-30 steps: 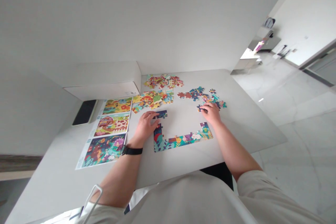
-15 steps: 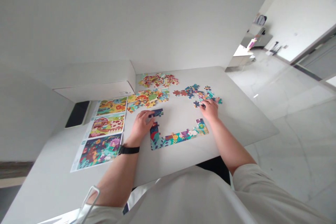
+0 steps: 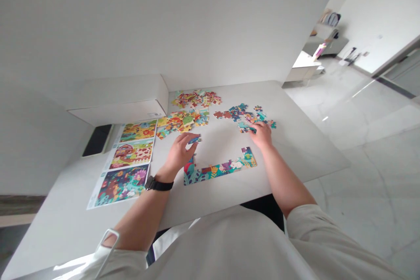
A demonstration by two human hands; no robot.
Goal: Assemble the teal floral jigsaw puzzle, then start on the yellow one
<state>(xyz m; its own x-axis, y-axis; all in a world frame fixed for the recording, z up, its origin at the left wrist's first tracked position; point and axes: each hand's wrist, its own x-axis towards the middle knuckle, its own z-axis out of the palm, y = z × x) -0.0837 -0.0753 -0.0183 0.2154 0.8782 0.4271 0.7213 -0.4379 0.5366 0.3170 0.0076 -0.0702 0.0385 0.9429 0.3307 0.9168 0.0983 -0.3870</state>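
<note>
My left hand (image 3: 181, 150), with a black watch on its wrist, pinches a dark blue puzzle piece (image 3: 194, 139) just above the left end of the joined puzzle border (image 3: 219, 169). That border is an L-shaped strip of colourful pieces on the white table (image 3: 295, 148). My right hand (image 3: 261, 134) rests with curled fingers on loose blue and teal pieces (image 3: 246, 116) at the table's right. Whether it grips one I cannot make out.
A heap of yellow and orange pieces (image 3: 182, 122) and a reddish heap (image 3: 196, 98) lie at the back. Three picture sheets (image 3: 126, 162) lie to the left, beside a white box (image 3: 121, 98) and a dark phone (image 3: 96, 139). The table's right edge drops to a tiled floor.
My left hand has lifted and turned with the dark blue piece, closing round it. My right hand has stayed on the loose blue pieces. The view has shifted slightly.
</note>
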